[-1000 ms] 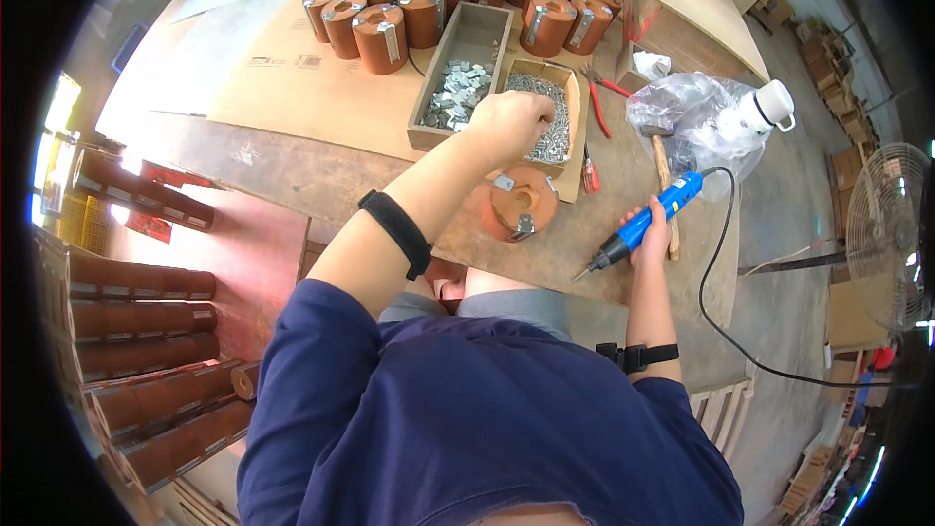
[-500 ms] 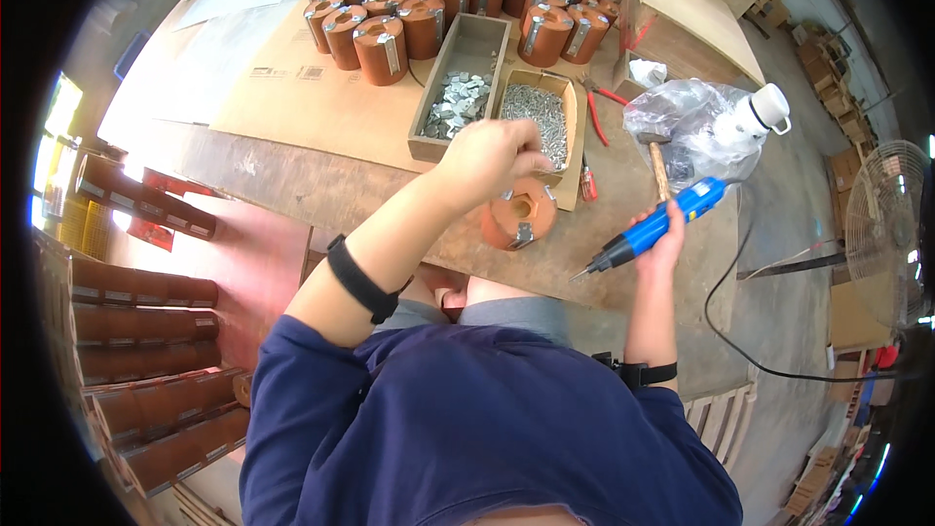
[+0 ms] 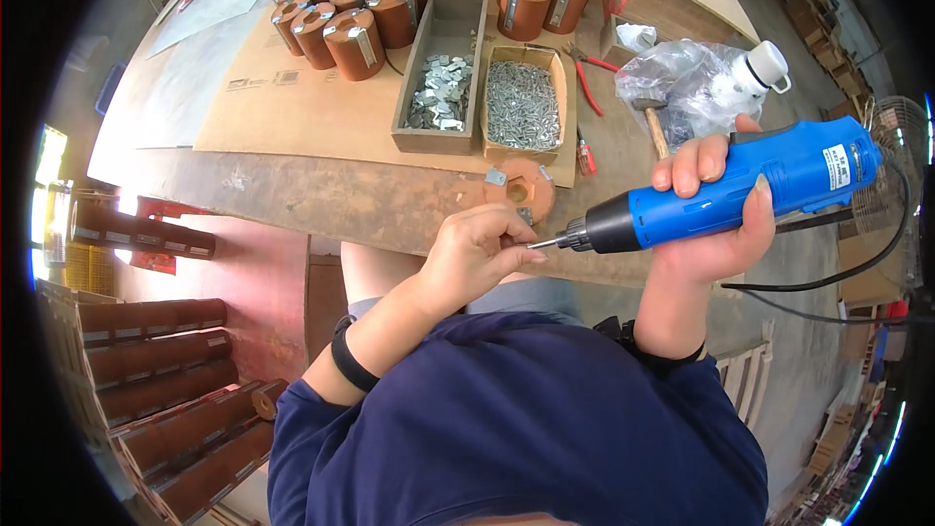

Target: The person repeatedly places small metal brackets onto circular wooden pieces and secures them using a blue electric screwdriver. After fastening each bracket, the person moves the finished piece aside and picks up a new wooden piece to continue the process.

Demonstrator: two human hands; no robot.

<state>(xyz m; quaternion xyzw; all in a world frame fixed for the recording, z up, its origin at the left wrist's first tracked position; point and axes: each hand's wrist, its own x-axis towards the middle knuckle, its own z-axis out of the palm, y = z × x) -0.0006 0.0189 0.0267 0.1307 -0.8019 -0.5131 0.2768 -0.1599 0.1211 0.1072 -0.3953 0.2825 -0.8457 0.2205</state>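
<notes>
My right hand [image 3: 716,248] grips a blue corded electric screwdriver [image 3: 799,161], held level with its bit pointing left. At the bit's tip, my left hand [image 3: 467,258] pinches thumb and fingers together; whatever is between them is too small to make out. Just beyond the fingers, a reddish-brown cylinder [image 3: 539,185] with a central hole stands at the table's near edge, a small metal plate on its top. Behind it are a cardboard box of screws [image 3: 526,102] and a grey wooden tray [image 3: 443,141] holding small metal plates [image 3: 443,93].
Many similar cylinders [image 3: 354,44] crowd the back of the table. Right of the screws lie red-handled pliers [image 3: 586,88], a red screwdriver [image 3: 585,156], a hammer [image 3: 654,127] and a plastic bag [image 3: 672,73] beside a white bottle [image 3: 766,63]. The power cord [image 3: 877,258] hangs at right.
My left hand has come back from above the screw box to the bit's tip. The electric screwdriver has risen closer and turned level. My view has shifted slightly.
</notes>
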